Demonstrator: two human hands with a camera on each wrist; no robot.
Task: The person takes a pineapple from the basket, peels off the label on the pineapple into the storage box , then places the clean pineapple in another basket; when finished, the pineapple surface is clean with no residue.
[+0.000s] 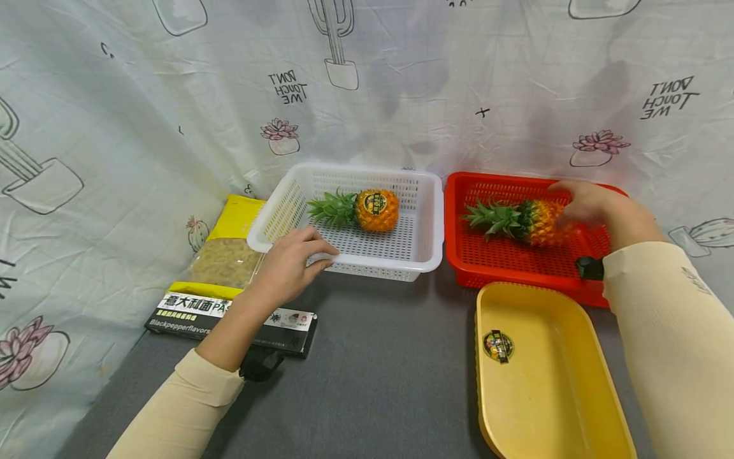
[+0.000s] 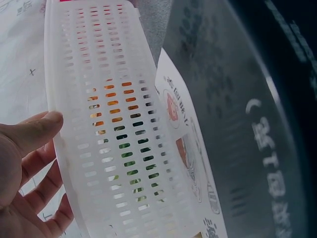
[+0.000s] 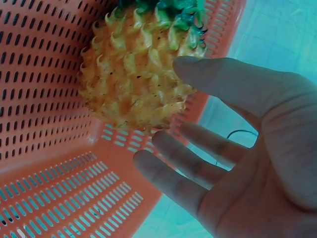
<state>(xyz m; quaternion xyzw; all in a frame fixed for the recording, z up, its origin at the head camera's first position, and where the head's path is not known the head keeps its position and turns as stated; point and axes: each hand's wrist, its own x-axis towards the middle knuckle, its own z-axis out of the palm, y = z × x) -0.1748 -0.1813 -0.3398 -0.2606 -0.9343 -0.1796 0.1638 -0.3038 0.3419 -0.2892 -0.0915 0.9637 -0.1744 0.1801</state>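
Note:
In the head view my left hand is at the near left rim of a white slotted basket. In the left wrist view its thumb lies on the rim and its fingers reach behind it, pinching the edge. A small pineapple with a round black label and green crown lies in this basket. My right hand reaches into a red slotted basket. Spread around the base of a second pineapple, its fingers are fairly straight. The thumb tip overlaps the fruit in the right wrist view.
A yellow tray stands in front of the red basket, with a loose round label inside. Left of the white basket are a yellow-topped pasta bag and a black pasta box. A printed cloth hangs behind.

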